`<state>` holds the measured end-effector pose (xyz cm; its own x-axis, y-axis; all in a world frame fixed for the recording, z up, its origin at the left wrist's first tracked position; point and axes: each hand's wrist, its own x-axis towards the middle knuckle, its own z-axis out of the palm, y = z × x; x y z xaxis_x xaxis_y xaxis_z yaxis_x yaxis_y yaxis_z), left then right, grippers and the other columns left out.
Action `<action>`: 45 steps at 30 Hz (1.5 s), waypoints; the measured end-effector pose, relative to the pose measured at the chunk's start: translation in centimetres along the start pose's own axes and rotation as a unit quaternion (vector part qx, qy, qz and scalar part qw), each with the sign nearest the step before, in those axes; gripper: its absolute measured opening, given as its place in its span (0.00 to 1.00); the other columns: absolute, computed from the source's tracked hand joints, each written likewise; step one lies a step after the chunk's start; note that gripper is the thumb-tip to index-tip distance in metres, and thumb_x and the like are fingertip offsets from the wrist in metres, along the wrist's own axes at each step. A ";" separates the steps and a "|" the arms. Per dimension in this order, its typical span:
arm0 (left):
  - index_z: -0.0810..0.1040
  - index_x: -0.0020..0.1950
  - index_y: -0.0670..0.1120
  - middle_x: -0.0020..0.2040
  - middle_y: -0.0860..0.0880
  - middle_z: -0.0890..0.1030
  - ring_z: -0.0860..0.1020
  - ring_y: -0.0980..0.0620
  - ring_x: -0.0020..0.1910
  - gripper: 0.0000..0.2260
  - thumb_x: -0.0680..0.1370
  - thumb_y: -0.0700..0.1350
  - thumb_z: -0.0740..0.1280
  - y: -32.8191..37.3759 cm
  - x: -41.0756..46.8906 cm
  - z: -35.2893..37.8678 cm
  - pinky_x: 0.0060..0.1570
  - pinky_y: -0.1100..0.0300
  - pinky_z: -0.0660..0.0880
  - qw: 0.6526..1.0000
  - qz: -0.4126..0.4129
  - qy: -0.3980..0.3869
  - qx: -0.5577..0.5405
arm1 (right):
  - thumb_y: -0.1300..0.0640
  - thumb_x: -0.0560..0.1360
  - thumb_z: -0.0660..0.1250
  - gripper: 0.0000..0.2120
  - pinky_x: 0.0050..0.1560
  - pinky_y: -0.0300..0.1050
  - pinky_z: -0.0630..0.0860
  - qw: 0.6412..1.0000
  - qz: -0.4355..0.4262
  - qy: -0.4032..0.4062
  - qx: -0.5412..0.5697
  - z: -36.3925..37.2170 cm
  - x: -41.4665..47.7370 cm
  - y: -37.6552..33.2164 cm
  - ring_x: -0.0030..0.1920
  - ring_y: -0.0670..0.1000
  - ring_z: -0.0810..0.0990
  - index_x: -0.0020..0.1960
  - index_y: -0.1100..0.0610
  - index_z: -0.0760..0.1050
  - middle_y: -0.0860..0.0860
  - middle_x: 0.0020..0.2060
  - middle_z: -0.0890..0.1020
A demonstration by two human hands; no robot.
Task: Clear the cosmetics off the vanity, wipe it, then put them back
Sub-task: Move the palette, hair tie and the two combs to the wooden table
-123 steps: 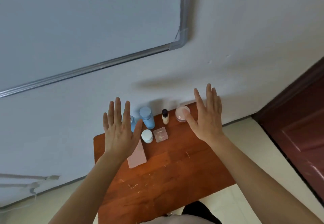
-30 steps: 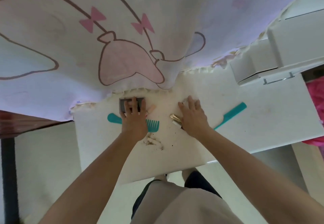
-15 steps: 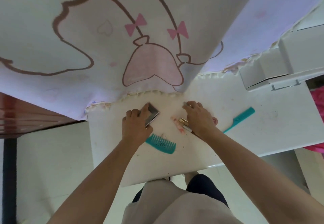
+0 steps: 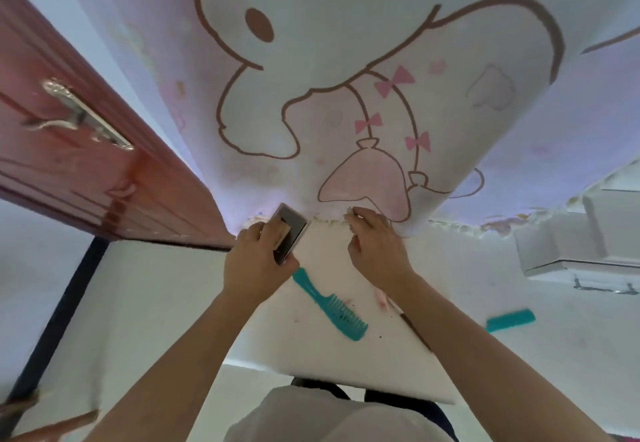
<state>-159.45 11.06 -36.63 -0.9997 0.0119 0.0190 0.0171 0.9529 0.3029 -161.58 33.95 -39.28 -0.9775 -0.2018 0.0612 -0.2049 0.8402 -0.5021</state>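
Lifted off the white vanity top [image 4: 311, 355] since half a second ago, the small dark silver-rimmed compact [image 4: 290, 234] tilts, pinched by the left hand [image 4: 256, 265], likely for clearing away. At three o'clock the right hand [image 4: 377, 251] curls at the back edge; I cannot tell whether it holds anything. A teal plastic comb [image 4: 332, 305] lies at five o'clock.

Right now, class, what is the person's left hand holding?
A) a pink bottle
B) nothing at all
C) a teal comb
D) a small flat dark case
D: the left hand grips a small flat dark case lifted off the table, while the teal comb lies loose on it.
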 end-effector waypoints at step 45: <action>0.68 0.67 0.52 0.56 0.51 0.76 0.75 0.49 0.55 0.31 0.67 0.57 0.72 -52.2 -63.9 -27.0 0.37 0.60 0.69 0.757 -0.577 0.293 0.089 | 0.63 0.72 0.69 0.26 0.54 0.44 0.78 0.779 -0.581 -0.186 0.141 36.9 -24.1 -79.7 0.67 0.50 0.71 0.70 0.56 0.72 0.50 0.69 0.72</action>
<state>-96.09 -47.63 -27.95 -0.1680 -0.9469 0.2741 -0.9177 0.2517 0.3072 -119.86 -46.77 -32.55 -0.0465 -0.9203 0.3885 -0.8710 -0.1531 -0.4669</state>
